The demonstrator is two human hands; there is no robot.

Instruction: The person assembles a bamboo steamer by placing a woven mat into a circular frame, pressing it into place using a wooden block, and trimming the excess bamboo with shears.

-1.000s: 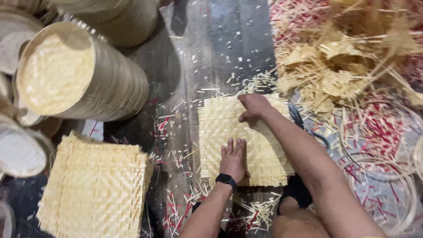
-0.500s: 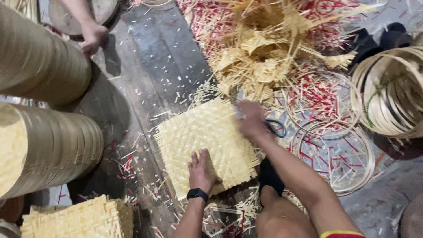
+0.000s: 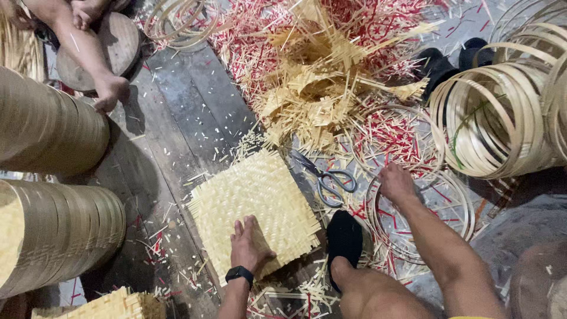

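A square woven bamboo mat (image 3: 257,192) lies on the dark plank floor. My left hand (image 3: 250,243), with a black watch on its wrist, presses flat on the mat's near edge. My right hand (image 3: 396,181) has reached to the right, onto thin bamboo rings (image 3: 455,204) lying on the floor; whether its fingers grip a ring is unclear. Grey-handled scissors (image 3: 328,177) lie between the mat and that hand. My foot in a black shoe (image 3: 345,237) rests beside the mat's right corner.
A heap of bamboo offcuts (image 3: 319,88) and red splinters covers the floor ahead. Bundled bamboo hoops (image 3: 490,124) stand at right. Stacked round baskets (image 3: 53,230) lie at left, with more mats (image 3: 112,304) below. Another person's foot (image 3: 110,91) and a wooden disc (image 3: 118,44) are at top left.
My right hand left the mat's far corner and moved right, past the scissors onto the rings. My left hand stays on the mat. The view swung right.
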